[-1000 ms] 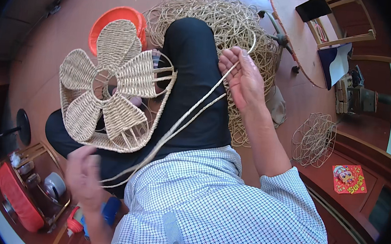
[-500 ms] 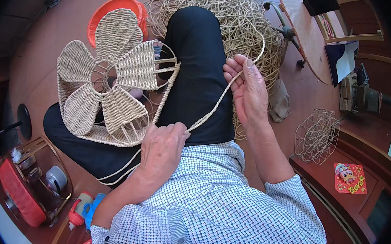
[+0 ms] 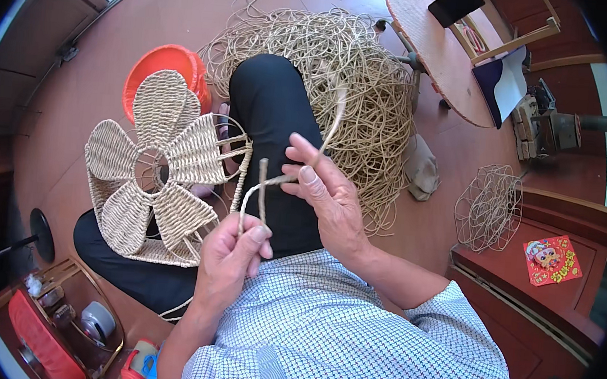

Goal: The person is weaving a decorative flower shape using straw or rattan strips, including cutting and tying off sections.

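Across my lap on the left lies a woven flower-shaped piece (image 3: 124, 221) of pale straw cord. It has several petals around an open ring, with bare wires showing on the right-hand petals. Beside its right edge, my left hand (image 3: 231, 257) is closed on a straw cord (image 3: 262, 193), whose short end sticks up from the fingers. The cord loops over to my right hand (image 3: 331, 205), above my knee, where it runs between thumb and fingers. From there it rises, blurred, toward the pile.
A large tangled heap of straw cord (image 3: 366, 137) covers the floor beyond my knee. An orange-red basin (image 3: 157, 61) stands behind the woven piece. To the right are a wire frame (image 3: 488, 209) and a round-edged table (image 3: 431, 53); a tray of containers (image 3: 98, 322) sits lower left.
My left hand has lifted off my lap and now holds a cord end upright. My right hand has come inward and closer to it. The taut span between them has become a short loop.
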### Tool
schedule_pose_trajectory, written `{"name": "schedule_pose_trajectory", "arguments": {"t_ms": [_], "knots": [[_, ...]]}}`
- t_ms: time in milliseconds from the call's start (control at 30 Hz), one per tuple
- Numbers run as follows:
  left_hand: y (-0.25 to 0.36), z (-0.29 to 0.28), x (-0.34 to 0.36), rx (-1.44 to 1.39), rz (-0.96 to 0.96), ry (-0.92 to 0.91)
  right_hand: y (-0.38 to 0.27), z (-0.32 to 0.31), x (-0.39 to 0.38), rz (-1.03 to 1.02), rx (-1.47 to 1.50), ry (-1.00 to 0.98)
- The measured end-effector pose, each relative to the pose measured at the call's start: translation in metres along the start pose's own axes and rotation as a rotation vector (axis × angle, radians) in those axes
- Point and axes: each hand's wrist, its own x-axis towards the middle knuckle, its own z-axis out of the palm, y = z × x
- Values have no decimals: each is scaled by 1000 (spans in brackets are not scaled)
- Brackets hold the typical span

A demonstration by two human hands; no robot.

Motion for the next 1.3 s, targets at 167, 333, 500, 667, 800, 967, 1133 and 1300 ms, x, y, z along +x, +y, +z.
{"name": "schedule_pose_trajectory", "arguments": {"t_ms": [167, 333, 500, 667, 800, 967, 1133, 1300], "knots": [[-6, 4, 0, 110, 50, 93, 5, 6, -14, 252, 142, -154], [-12, 18, 4, 309, 146, -22, 4, 14, -16, 372, 107, -525], [-8, -10, -21, 298, -43, -63, -3, 19, 6, 370, 412, -198], [3, -94, -65, 209, -102, 121, -6, -12, 55, 201, 739, -71], [-1, -167, -110, 105, -29, 343, -5, -49, 93, 253, 773, 161], [-32, -242, -162, 6, -42, 613, 1, -107, 119, 265, 716, 363], [-57, -304, -210, -73, -18, 717, 12, -160, 128, 278, 676, 393], [-73, -358, -251, -72, -47, 765, 23, -197, 133, 283, 731, 483]]}}
